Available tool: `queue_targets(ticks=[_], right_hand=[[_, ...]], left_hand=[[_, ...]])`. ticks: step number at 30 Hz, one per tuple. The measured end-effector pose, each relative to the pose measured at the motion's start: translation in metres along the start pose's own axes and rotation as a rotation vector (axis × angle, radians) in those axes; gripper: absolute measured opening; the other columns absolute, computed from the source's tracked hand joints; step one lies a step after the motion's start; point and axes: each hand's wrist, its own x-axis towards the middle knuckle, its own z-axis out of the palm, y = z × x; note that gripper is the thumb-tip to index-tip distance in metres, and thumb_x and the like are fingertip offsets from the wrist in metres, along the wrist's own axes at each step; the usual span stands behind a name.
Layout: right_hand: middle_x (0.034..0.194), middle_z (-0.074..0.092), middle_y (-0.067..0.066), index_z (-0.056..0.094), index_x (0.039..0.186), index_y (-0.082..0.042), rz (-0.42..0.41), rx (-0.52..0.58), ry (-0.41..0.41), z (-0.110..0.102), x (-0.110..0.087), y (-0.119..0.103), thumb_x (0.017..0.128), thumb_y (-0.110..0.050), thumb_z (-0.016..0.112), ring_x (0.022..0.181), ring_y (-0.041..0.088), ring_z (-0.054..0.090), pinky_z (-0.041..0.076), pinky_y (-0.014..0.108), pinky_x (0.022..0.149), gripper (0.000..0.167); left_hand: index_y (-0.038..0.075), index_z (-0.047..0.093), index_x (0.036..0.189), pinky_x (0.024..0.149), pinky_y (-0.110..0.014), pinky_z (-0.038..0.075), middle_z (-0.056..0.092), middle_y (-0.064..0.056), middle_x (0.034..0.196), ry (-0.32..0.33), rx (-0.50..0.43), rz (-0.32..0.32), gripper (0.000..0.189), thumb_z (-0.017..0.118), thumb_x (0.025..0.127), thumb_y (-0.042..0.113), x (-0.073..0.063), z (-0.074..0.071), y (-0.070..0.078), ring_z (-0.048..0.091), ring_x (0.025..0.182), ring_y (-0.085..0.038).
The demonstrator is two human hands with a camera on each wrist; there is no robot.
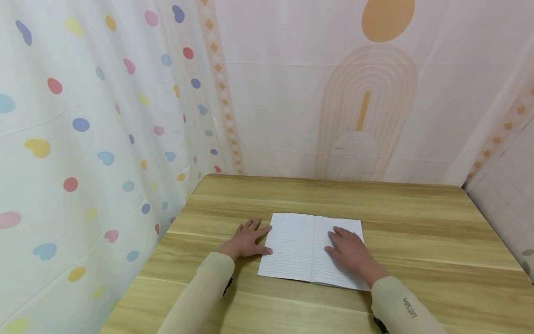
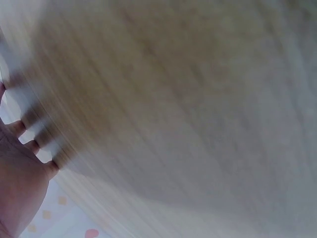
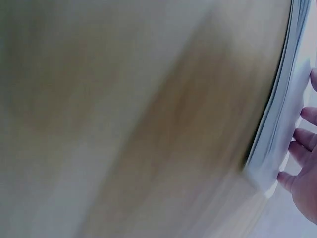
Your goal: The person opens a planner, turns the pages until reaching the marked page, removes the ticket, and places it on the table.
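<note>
An open notebook with blank ruled pages lies flat on the wooden table, its centre fold running away from the person. My left hand rests on the tabletop with fingers spread; its thumb and index finger touch the left page's edge. On the right page rests my right hand, fingers extended and holding nothing. In the left wrist view, the fingertips of the left hand meet the wood. The right wrist view shows the right hand over the notebook's layered page edges.
The wood-grain table extends around the notebook on all sides. A dotted curtain hangs along the left, and a pale curtain with an arch pattern stands behind the far edge. Long beige sleeves cover both forearms.
</note>
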Motion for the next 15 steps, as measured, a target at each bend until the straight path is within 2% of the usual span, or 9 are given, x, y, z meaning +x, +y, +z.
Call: queue_targets(ticks=[6,11,15], right_hand=[[0.145,0.042,0.032,0.053,0.138,0.006,0.110,-0.017,0.010,-0.008,-0.003,0.024,0.100,-0.029,0.057,0.135,0.050,0.037,0.027,0.068,0.106,0.052],[0.146,0.034,0.039,0.047,0.142,0.009,0.196,0.011,0.025,-0.010,-0.005,0.044,0.100,-0.031,0.057,0.135,0.055,0.030,0.024,0.069,0.106,0.059],[0.146,0.028,0.044,0.041,0.145,0.010,0.235,0.043,0.041,-0.012,-0.007,0.055,0.100,-0.033,0.056,0.134,0.059,0.027,0.024,0.068,0.107,0.064]], left_hand=[[0.022,0.034,0.156,0.117,-0.059,0.005,0.010,-0.018,0.164,-0.003,0.002,-0.004,0.081,0.065,0.090,0.056,0.000,0.000,0.000,0.004,0.150,-0.040],[0.021,0.035,0.156,0.117,-0.060,0.006,0.011,-0.018,0.164,0.003,0.002,-0.002,0.081,0.066,0.090,0.057,0.000,0.000,0.000,0.005,0.150,-0.040],[0.022,0.035,0.156,0.117,-0.060,0.005,0.011,-0.017,0.164,0.006,0.010,0.001,0.082,0.065,0.089,0.058,0.000,0.000,0.000,0.005,0.150,-0.040]])
